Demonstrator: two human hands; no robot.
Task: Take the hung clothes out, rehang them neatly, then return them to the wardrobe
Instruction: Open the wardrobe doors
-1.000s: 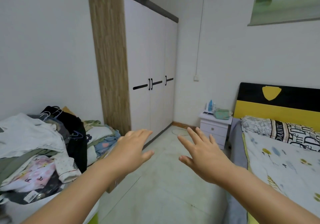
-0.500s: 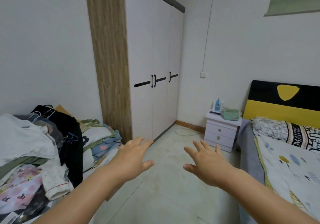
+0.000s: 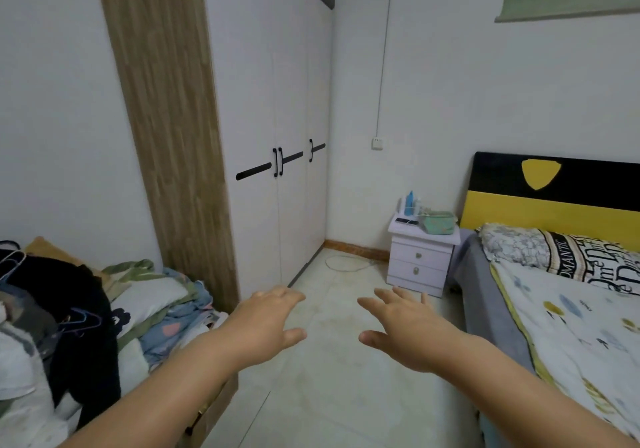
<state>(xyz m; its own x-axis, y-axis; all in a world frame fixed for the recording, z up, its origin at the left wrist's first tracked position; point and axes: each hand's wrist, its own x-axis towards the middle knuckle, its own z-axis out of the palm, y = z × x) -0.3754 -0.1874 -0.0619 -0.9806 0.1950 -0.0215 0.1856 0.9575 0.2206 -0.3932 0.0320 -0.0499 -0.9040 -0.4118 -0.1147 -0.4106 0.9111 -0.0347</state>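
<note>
Hands were both extended forward at mid-height over the pale tiled floor (image 3: 332,395), palms down. Left hand (image 3: 266,326) had its fingers straight and loosely spread, thumb out to the side, holding nothing. Right hand (image 3: 401,330) matched it, fingers splayed and relaxed, also empty. The two hands were near each other but apart, and neither touched any object.

Wardrobe (image 3: 263,129) stood ahead and to the left against the wall: white doors, all closed, black bar handles (image 3: 277,162) at mid-height, and a wood-grain side panel (image 3: 169,129). Its contents could not be seen.

Clothes (image 3: 69,309) lay in a heap at the far left, just beside the wardrobe's side panel. The heap included a black garment, white and patterned fabrics, and wire hangers (image 3: 14,260) among them.

Bed (image 3: 571,309) with a yellow-and-black headboard occupied the right. Nightstand (image 3: 420,260) with two closed drawers stood beside it, carrying a green pouch (image 3: 437,223) and bottles.
</note>
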